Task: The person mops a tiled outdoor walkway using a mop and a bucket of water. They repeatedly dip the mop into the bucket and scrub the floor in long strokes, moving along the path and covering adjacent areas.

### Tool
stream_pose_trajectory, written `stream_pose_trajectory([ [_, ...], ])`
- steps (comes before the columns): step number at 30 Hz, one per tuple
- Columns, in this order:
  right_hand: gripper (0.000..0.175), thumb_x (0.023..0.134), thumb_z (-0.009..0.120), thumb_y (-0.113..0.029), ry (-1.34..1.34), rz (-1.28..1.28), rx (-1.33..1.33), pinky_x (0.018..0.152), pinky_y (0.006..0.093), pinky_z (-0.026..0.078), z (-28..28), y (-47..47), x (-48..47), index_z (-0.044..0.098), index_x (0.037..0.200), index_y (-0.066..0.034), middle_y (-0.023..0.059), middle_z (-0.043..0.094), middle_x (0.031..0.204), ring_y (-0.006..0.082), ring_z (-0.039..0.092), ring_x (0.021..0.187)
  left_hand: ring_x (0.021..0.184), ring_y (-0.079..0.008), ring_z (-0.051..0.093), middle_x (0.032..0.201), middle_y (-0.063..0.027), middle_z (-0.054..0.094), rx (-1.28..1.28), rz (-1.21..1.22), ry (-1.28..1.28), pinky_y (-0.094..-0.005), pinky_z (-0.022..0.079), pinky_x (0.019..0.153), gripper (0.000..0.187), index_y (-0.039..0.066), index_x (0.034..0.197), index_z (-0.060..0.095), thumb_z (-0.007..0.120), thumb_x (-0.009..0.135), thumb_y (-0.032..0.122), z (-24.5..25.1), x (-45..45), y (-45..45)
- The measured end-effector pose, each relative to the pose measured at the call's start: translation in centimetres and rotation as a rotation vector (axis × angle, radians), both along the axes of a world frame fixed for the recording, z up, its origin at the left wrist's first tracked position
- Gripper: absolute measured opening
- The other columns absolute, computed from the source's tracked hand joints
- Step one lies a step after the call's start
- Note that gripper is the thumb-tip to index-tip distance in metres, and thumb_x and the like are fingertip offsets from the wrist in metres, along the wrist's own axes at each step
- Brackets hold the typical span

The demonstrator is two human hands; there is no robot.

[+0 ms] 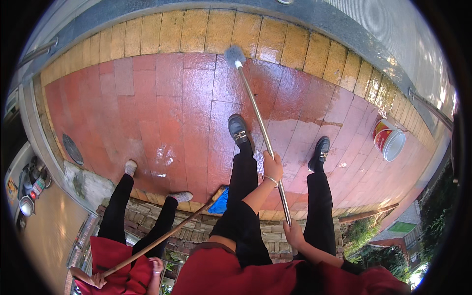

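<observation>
A metal pole slants across the view before me, with a round grey-bristled scrub brush at its far end. My left hand, with a bracelet at the wrist, grips the pole around its middle. Lower down, close to my body, my right hand is closed around the same pole. The brush meets the ground where red paving tiles border a row of yellow tiles. Much of the red paving is wet and shiny. My two black shoes stand on either side of the pole.
A white plastic bucket with a red label tilts on the paving at right. At left, another person holds a wooden pole with a blue head. A dark round cover lies in the paving. A low stone border runs behind me.
</observation>
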State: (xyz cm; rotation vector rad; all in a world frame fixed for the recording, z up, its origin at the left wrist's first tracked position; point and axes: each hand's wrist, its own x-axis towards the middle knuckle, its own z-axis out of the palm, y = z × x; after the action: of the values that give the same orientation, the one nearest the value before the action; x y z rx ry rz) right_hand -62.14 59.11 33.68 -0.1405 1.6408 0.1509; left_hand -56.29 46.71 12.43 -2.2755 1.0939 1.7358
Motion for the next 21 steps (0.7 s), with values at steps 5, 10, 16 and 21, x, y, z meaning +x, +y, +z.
stream_pose_trajectory([
  [5, 0.030, 0.088, 0.046, -0.029, -0.001, 0.239, -0.418, 0.056, 0.0488, 0.042, -9.5, -8.1, -0.9, 0.047, 0.087, 0.0017, 0.0269, 0.056, 0.071, 0.0426, 0.056, 0.067, 0.070, -0.0344, 0.059, 0.073, -0.0217, 0.053, -0.248, 0.044, -0.076, -0.0452, 0.045, 0.061, 0.033, -0.002, 0.091, 0.040, 0.037, 0.090, 0.031, -3.4, 2.0, -14.5],
  [10, 0.036, 0.088, 0.046, -0.033, -0.061, 0.201, -0.443, 0.062, 0.0476, 0.043, -11.7, -11.3, -2.4, 0.051, 0.087, 0.0027, 0.0282, 0.057, 0.077, 0.0438, 0.056, 0.073, 0.051, -0.0333, 0.055, 0.059, -0.0195, 0.052, -0.320, 0.107, -0.081, -0.0439, 0.042, 0.046, 0.027, -0.001, 0.081, 0.043, 0.037, 0.087, 0.025, -2.4, 1.1, -20.0],
  [16, 0.027, 0.089, 0.045, -0.023, -0.045, 0.025, -0.156, 0.056, 0.0454, 0.040, -0.4, -2.5, 1.7, 0.049, 0.096, 0.0032, 0.0229, 0.053, 0.068, 0.0367, 0.055, 0.063, 0.078, -0.0393, 0.057, 0.081, -0.0261, 0.055, 0.002, 0.028, 0.055, -0.0459, 0.043, 0.068, 0.030, -0.001, 0.098, 0.040, 0.047, 0.084, 0.025, 1.9, 0.4, -4.1],
  [21, 0.036, 0.088, 0.046, -0.033, -0.049, 0.255, -0.634, 0.059, 0.0473, 0.042, -13.1, -12.9, 1.2, 0.049, 0.087, 0.0029, 0.0274, 0.055, 0.071, 0.0438, 0.055, 0.073, 0.044, -0.0279, 0.052, 0.060, -0.0183, 0.050, -0.289, 0.264, -0.021, -0.0405, 0.043, 0.041, 0.027, 0.000, 0.079, 0.040, 0.042, 0.088, 0.026, -5.6, 7.0, -20.6],
])
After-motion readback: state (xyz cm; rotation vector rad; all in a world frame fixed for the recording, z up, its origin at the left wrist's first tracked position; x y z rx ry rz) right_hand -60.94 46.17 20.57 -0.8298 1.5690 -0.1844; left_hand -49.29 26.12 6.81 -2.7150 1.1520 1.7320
